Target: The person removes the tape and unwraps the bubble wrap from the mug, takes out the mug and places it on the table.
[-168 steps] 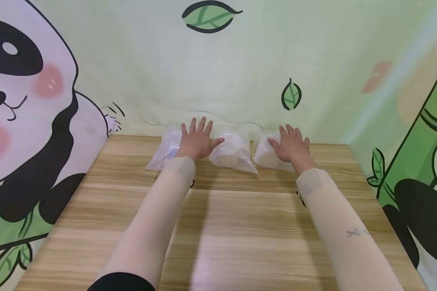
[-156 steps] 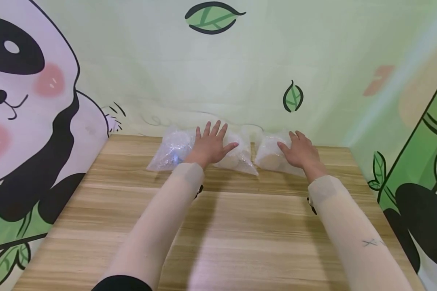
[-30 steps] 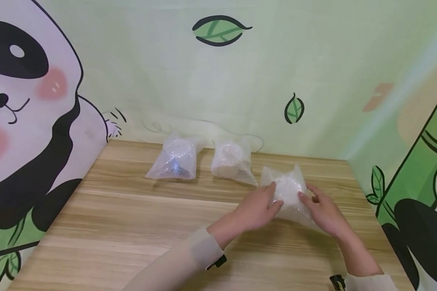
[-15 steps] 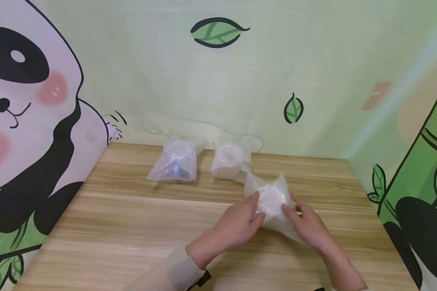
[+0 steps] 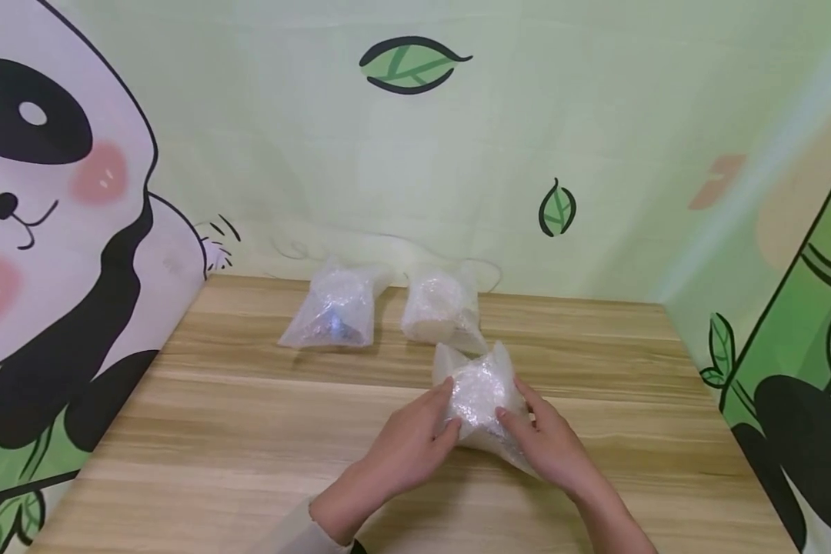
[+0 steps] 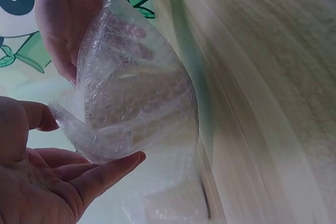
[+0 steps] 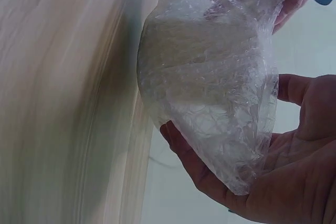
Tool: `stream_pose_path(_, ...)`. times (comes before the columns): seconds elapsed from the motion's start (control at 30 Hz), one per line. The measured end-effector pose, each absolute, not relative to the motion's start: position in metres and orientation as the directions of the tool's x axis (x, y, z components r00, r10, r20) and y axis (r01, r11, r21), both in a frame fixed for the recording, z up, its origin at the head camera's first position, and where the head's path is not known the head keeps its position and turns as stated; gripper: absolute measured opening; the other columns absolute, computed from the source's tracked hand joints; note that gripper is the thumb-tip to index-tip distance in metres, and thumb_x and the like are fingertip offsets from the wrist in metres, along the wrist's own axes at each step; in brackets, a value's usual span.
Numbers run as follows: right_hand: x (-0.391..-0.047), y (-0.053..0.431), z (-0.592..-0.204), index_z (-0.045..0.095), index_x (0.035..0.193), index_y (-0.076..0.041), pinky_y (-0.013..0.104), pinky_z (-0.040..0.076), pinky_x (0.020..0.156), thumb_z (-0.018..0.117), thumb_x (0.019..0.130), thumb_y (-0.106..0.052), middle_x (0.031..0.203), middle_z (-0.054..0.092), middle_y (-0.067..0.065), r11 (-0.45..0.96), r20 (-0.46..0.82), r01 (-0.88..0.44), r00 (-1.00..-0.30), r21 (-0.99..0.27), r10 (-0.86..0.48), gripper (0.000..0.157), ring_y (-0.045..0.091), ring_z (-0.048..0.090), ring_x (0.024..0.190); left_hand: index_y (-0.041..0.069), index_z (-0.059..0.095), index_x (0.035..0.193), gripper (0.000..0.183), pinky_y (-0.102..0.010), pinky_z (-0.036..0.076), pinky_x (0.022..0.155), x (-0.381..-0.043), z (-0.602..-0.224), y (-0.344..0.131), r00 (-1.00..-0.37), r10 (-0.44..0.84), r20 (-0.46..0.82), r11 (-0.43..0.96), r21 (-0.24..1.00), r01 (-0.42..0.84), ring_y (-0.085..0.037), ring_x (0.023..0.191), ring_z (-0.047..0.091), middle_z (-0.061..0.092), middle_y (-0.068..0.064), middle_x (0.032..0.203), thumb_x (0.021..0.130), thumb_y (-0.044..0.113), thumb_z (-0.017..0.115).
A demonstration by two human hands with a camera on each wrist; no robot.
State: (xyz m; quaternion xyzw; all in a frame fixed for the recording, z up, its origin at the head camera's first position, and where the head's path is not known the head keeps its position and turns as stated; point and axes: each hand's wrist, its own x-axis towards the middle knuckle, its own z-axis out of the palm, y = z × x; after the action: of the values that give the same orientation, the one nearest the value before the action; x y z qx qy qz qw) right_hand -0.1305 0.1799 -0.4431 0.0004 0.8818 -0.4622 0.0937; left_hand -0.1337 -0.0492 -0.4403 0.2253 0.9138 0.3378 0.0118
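Both hands hold a clear bubble-wrap bag (image 5: 481,396) near the middle of the wooden table in the head view. My left hand (image 5: 412,442) grips its left side, thumb nearer me and fingers curling round. On the right side, my right hand (image 5: 550,442) grips it the same way. A beige, rounded object shows blurrily through the bubble-wrap bag (image 6: 136,98) in the left wrist view; its kind cannot be told. The right wrist view shows the bag's underside (image 7: 152,98) close to the tabletop; whether it touches is unclear.
Behind stand two similar bubble-wrap bags: a left one (image 5: 335,304) with something blue inside, and a middle one (image 5: 442,304) with something beige, just behind the held bag. The wooden table (image 5: 249,446) meets a panda-printed backdrop (image 5: 305,154) at its back edge.
Earlier the rightmost bag stood in the back row with my hands reaching over the bags. Both hands then took it, and over the last second carried it left and nearer me.
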Motion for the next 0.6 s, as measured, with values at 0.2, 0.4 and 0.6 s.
stream_pose_path(0.2, -0.129, 0.166, -0.445, 0.028, 0.164, -0.010, 0.054, 0.054, 0.104, 0.060, 0.103, -0.046, 0.160, 0.043, 0.024, 0.565, -0.147, 0.060, -0.983, -0.823, -0.111, 0.078, 0.040, 0.059, 0.131, -0.003, 0.041, 0.155, 0.058, -0.049, 0.040, 0.121, -0.129, -0.444, -0.061, -0.917, 0.375, 0.138, 0.661, 0.653, 0.369, -0.036, 0.146, 0.048, 0.046, -0.018, 0.159, 0.105, 0.025, 0.053)
stream_pose_path(0.4, -0.128, 0.157, -0.446, 0.028, 0.164, -0.008, 0.057, 0.052, 0.107, 0.062, 0.102, -0.045, 0.161, 0.041, 0.023, 0.555, -0.145, 0.047, -0.980, -0.830, -0.134, 0.079, 0.041, 0.056, 0.134, -0.001, 0.042, 0.155, 0.059, -0.050, 0.040, 0.121, -0.123, -0.445, -0.069, -0.936, 0.326, 0.128, 0.677, 0.660, 0.326, -0.035, 0.146, 0.048, 0.047, -0.015, 0.160, 0.105, 0.028, 0.053)
stream_pose_path(0.6, -0.128, 0.153, -0.450, 0.029, 0.164, -0.011, 0.054, 0.055, 0.103, 0.064, 0.101, -0.044, 0.161, 0.043, 0.022, 0.535, -0.155, 0.060, -0.979, -0.843, -0.134, 0.079, 0.038, 0.059, 0.131, -0.001, 0.046, 0.153, 0.057, -0.049, 0.042, 0.120, -0.122, -0.447, -0.072, -0.945, 0.301, 0.127, 0.684, 0.661, 0.307, -0.036, 0.144, 0.050, 0.051, -0.015, 0.157, 0.103, 0.026, 0.055)
